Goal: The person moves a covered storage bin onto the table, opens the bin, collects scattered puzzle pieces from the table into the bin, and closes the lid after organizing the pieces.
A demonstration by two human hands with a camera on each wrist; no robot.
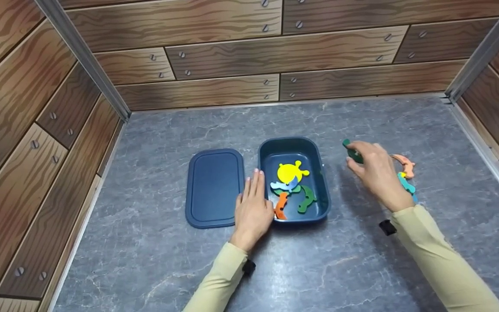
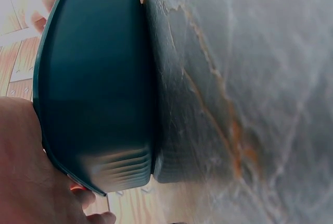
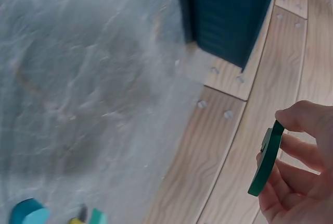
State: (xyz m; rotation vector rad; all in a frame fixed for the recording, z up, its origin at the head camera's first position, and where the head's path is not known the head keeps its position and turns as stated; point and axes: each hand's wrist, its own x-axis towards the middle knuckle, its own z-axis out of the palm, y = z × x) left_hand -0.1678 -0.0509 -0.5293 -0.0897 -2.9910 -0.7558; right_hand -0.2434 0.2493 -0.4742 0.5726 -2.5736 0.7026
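Observation:
My left hand point(image 1: 254, 212) rests at the left rim of the dark blue plastic box point(image 1: 324, 190), fingers straight, thumb at the rim's near left corner. My right hand point(image 1: 375, 171), raised right of the box, pinches a green curved flat piece point(image 3: 268, 159) between thumb and fingertips. Inside the box lie a yellow round piece with knobs point(image 1: 290, 173), a light blue piece point(image 1: 285, 186), a curved green piece point(image 1: 306, 200) and an orange piece point(image 1: 281, 205). Another green piece sits partly hidden under the light blue one.
The matching blue lid point(image 1: 215, 188) lies flat left of the box on the grey marbled table point(image 1: 145, 260). Right of my right hand are a salmon curved piece point(image 1: 405, 166) and a teal piece point(image 1: 406, 183), with yellow and blue bits showing. Wood-patterned walls point(image 1: 223, 56) enclose the table.

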